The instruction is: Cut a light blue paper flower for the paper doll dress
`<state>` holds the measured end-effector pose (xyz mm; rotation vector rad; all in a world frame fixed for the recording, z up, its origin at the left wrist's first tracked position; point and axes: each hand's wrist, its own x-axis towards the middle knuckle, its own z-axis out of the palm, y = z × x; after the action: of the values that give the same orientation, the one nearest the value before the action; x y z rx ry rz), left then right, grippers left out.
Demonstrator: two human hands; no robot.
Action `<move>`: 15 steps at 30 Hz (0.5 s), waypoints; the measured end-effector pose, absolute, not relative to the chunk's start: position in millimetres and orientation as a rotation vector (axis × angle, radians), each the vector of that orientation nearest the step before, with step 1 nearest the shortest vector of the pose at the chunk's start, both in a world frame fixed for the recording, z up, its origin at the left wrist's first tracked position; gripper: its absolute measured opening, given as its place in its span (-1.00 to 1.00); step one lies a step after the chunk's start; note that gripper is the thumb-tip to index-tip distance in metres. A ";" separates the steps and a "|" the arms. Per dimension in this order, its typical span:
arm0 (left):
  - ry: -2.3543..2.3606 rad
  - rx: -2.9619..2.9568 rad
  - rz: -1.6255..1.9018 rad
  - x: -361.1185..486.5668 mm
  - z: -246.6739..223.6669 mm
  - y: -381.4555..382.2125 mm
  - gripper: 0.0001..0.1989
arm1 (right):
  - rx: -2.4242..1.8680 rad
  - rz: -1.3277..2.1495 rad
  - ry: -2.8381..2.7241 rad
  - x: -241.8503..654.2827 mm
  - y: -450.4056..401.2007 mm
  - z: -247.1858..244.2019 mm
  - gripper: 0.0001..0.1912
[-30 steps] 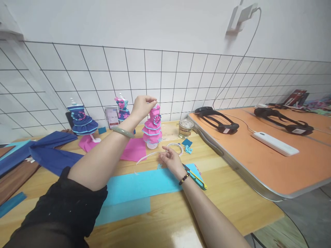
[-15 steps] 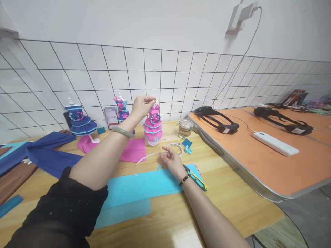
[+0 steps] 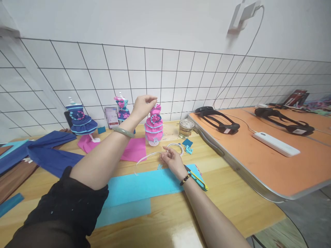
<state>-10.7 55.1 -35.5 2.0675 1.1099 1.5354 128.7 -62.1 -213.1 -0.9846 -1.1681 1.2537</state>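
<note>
A small mannequin in a tiered pink dress (image 3: pixel 154 129) stands upright near the wall. My left hand (image 3: pixel 144 106) pinches at its top, where the fingers cover the knob. My right hand (image 3: pixel 172 160) hovers over the table beside a roll of white tape (image 3: pixel 178 146), fingers curled with the tips close together; whether something thin is between them is too small to tell. Below it lies a light blue cloth strip (image 3: pixel 139 186), with a yellow and teal cutter (image 3: pixel 198 179) at its right end. Pink cloth (image 3: pixel 134 150) lies behind my left forearm.
Two more dressed mannequins (image 3: pixel 82 119) (image 3: pixel 122 108) and a phone (image 3: pixel 112 119) stand at the back left. Dark blue cloth (image 3: pixel 51 155) lies left. A glass cup (image 3: pixel 186 128) is right of the pink dress. The orange table (image 3: pixel 258 155) holds black headsets (image 3: pixel 219 120) and a white power bank (image 3: pixel 276 144).
</note>
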 end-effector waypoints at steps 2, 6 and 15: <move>1.097 2.059 1.540 -11.4 -35.8 55.5 -0.74 | -0.985 1.253 -1.168 128.5 -62.0 -213.0 -0.46; 1.071 2.048 1.546 -12.4 -37.4 55.6 -0.73 | -0.990 1.255 -1.174 128.9 -62.5 -212.3 -0.45; 1.088 2.055 1.538 -12.4 -35.4 51.9 -0.71 | -1.020 1.241 -1.189 129.7 -61.8 -213.0 -0.44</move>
<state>-12.4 51.9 -35.4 2.0553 1.0876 1.5385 129.7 -61.8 -213.0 -1.0203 -1.1891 1.2408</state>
